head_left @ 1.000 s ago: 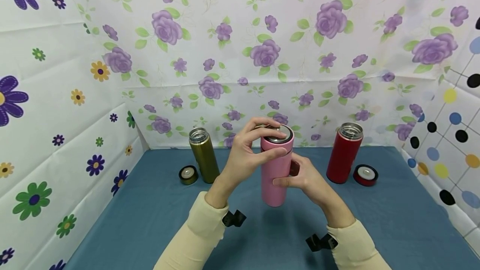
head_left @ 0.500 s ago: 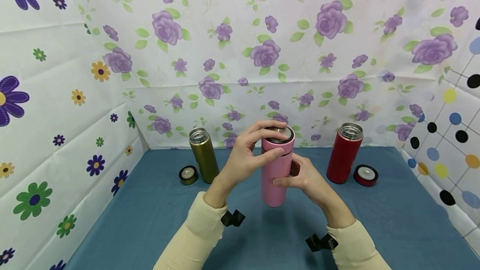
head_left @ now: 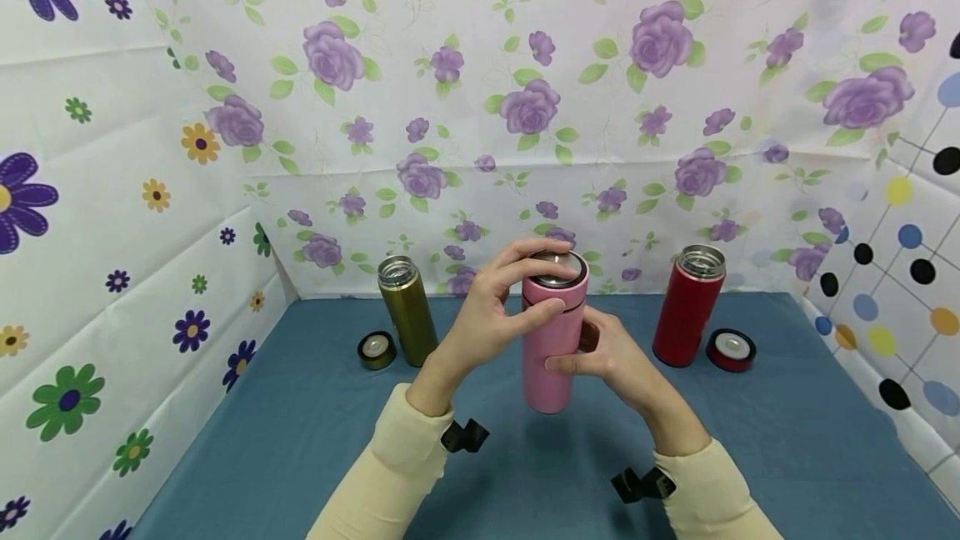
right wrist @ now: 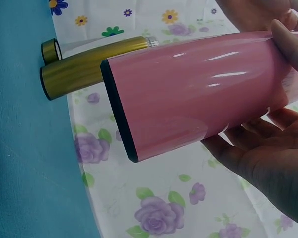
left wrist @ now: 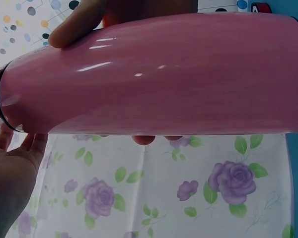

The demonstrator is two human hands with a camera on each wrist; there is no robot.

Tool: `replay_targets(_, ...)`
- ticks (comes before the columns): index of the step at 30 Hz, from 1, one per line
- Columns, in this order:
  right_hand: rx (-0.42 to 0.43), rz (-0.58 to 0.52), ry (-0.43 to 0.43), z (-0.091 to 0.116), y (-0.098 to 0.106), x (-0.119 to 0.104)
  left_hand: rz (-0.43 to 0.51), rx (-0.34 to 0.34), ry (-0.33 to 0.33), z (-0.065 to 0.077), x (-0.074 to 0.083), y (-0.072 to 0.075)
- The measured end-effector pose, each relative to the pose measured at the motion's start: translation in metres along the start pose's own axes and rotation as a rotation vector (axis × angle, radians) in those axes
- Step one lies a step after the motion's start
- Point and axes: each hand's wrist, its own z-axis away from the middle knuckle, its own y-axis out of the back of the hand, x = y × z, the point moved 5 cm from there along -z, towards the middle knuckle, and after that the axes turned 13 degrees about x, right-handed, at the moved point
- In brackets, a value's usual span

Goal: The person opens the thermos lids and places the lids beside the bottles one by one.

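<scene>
A pink thermos bottle is held nearly upright in the middle of the head view. My right hand grips its body, thumb across the near side and fingers round the back. At the top, my left hand holds the lid, with fingers over its shiny metal top and thumb on the side. A thin dark seam separates lid from body. In the right wrist view, the black base of the pink thermos bottle shows, with my right hand under the body.
Behind on the left stands an open olive-green bottle, its lid beside it. An open red bottle stands on the right with its lid next to it. Patterned sheets enclose the blue table.
My left hand has turned slightly on the lid, its fingers shifting a little to the right over the top. My right hand and the bottle body have stayed put.
</scene>
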Motion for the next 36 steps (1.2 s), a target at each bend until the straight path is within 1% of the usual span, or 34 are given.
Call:
replay_targets(3, -0.004, -0.004, -0.003, -0.0002, -0.0005, 0.0008, 0.015, -0.009, 0.001, -0.0004, 0.0011, 0.0)
replay_targets(10, -0.008, -0.003, -0.011, -0.0003, -0.002, 0.0021, -0.006, 0.055, -0.04, -0.0019, 0.0018, 0.002)
replay_targets(13, -0.009, 0.001, -0.011, -0.0004, -0.0022, 0.0024, -0.029, 0.061, -0.051, -0.0016, 0.0018, 0.0015)
replay_targets(15, -0.008, 0.002, -0.01, -0.0005, -0.0021, 0.0026, -0.044, 0.052, -0.05, -0.0014, 0.0013, 0.0011)
replay_targets(18, -0.008, 0.0, -0.006, -0.0006, -0.0018, 0.0027, -0.049, 0.02, -0.038, -0.0009, -0.0003, 0.0006)
replay_targets(22, -0.012, -0.006, -0.003, -0.0004, -0.0016, 0.0029, -0.01, -0.029, -0.015, 0.0002, -0.0011, 0.0)
replay_targets(25, -0.016, -0.011, -0.005, 0.0, -0.0018, 0.0031, 0.019, -0.043, -0.005, 0.0004, -0.0005, -0.0005)
replay_targets(29, -0.014, -0.012, -0.007, -0.0001, -0.002, 0.0029, 0.024, -0.023, -0.014, -0.0009, -0.0004, -0.0005)
replay_targets(36, -0.007, 0.007, -0.018, -0.0002, -0.0024, 0.0029, 0.01, 0.045, -0.044, -0.0028, 0.0021, 0.001)
